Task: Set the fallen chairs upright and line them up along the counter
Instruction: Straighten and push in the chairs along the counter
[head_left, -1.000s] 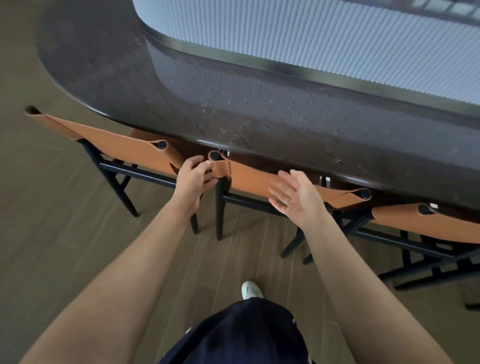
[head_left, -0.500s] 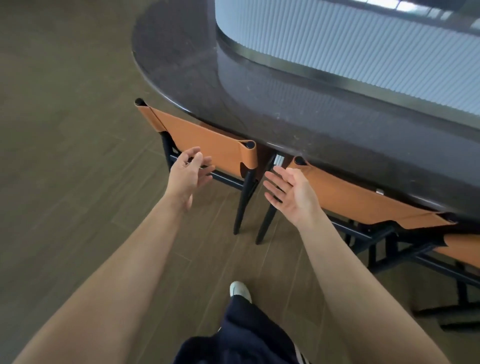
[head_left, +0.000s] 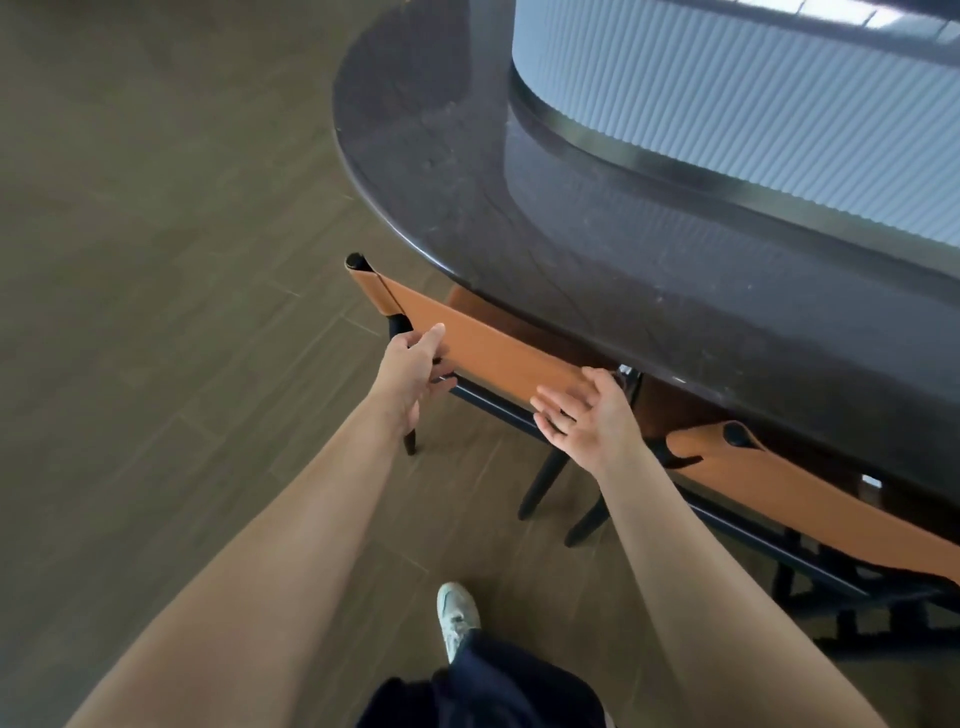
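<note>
Wood-plank floor (head_left: 156, 260); dark stone worktop (head_left: 597, 249) with rounded end, upper right, fluted pale panel (head_left: 753, 130) above. End chair (head_left: 498, 353): upright, tan leather back, black frame, tucked at worktop edge, centre frame. Second chair (head_left: 810, 499): upright, at 4 o'clock of the first, along same edge. Left hand (head_left: 413, 364): closed around end chair's back at its left post. Right hand (head_left: 587, 415): fingers spread, resting flat against back's right end, not gripping. White shoe (head_left: 457, 613) at 6 o'clock.
</note>
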